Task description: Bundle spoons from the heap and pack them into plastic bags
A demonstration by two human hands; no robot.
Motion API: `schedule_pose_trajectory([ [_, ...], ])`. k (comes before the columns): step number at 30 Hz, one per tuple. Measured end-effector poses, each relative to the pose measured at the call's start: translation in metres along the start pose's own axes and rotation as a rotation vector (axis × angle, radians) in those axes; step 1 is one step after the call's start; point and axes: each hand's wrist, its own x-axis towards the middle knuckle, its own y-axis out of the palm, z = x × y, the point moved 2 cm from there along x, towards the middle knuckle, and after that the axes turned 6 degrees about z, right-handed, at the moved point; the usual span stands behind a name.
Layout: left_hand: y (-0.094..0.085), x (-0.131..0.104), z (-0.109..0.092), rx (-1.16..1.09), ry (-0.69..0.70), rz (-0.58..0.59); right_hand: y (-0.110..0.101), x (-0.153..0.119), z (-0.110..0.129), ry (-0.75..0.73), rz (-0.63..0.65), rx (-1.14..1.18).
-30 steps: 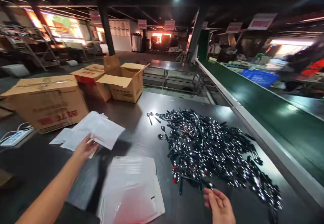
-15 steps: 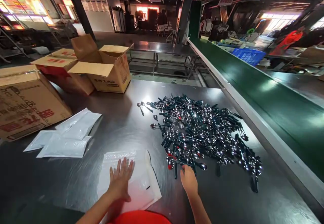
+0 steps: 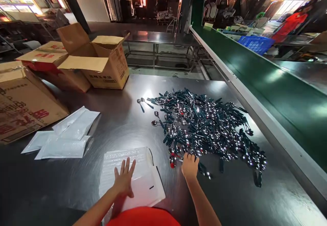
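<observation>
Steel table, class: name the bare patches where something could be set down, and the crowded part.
Bare steel table lies between the open carton and the spoon pile, and near the front edge right of the right hand. Crowded: the pile, and the bags under the left hand.

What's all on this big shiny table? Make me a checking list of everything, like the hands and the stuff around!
Surface: dark shiny metal table.
Job's things: big pile of spoons with dark handles; flat clear plastic bags stacked near the front edge.
Clutter: white pouches at left; open cardboard boxes and a closed box behind them.
Hands: left hand flat, fingers spread, on the bags; right hand at the pile's near edge, touching spoons.
Cables: nothing seen.
Surroundings: green conveyor belt at right; a blue crate beyond it.
</observation>
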Motion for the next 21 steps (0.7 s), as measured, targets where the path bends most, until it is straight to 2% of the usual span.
schedule_pose_trajectory([
  [7, 0.003, 0.005, 0.001, -0.027, 0.017, 0.011, -0.001, -0.017, -0.01, -0.213, 0.145, 0.014],
  [10, 0.006, 0.009, 0.004, -0.019, 0.032, 0.012, -0.014, -0.025, -0.011, -0.23, 0.231, 0.056],
  [13, 0.004, 0.008, 0.008, -0.011, 0.072, 0.025, -0.035, -0.03, -0.018, -0.248, 0.316, 0.143],
  [17, -0.015, -0.005, 0.005, -0.074, 0.163, 0.023, -0.065, -0.035, -0.032, -0.243, 0.389, 0.307],
  [21, -0.043, -0.023, -0.017, -0.283, 0.337, -0.129, -0.082, -0.04, -0.029, -0.239, 0.396, 0.492],
])
